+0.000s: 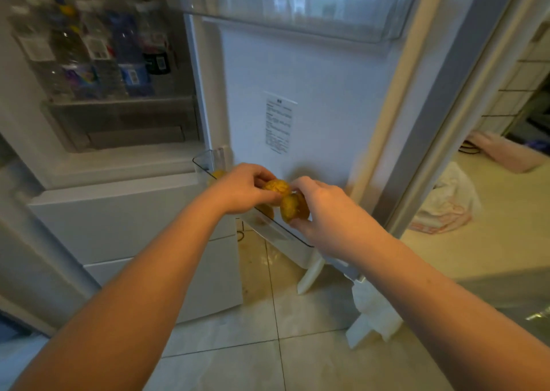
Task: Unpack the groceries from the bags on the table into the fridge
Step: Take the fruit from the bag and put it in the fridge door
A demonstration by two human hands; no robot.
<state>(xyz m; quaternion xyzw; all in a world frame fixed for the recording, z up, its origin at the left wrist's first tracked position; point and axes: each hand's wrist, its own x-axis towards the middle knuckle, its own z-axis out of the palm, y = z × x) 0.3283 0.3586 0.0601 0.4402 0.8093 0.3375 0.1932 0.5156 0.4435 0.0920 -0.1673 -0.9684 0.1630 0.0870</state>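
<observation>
The fridge stands open before me, its door (312,99) swung to the right. My left hand (241,190) grips a yellow-brown round fruit (275,187) just above the clear lower door bin (205,164). My right hand (324,212) holds a second fruit of the same kind (293,207), touching the first. Another yellow fruit (218,174) lies in the bin at its left end, and one more (265,211) shows below my left hand.
Several bottles (98,54) fill a shelf inside the fridge, above a grey drawer (125,126). A clear upper door bin (297,7) hangs overhead. White drawer fronts (125,221) sit lower left. A plastic bag (446,203) lies on the tiled floor at right.
</observation>
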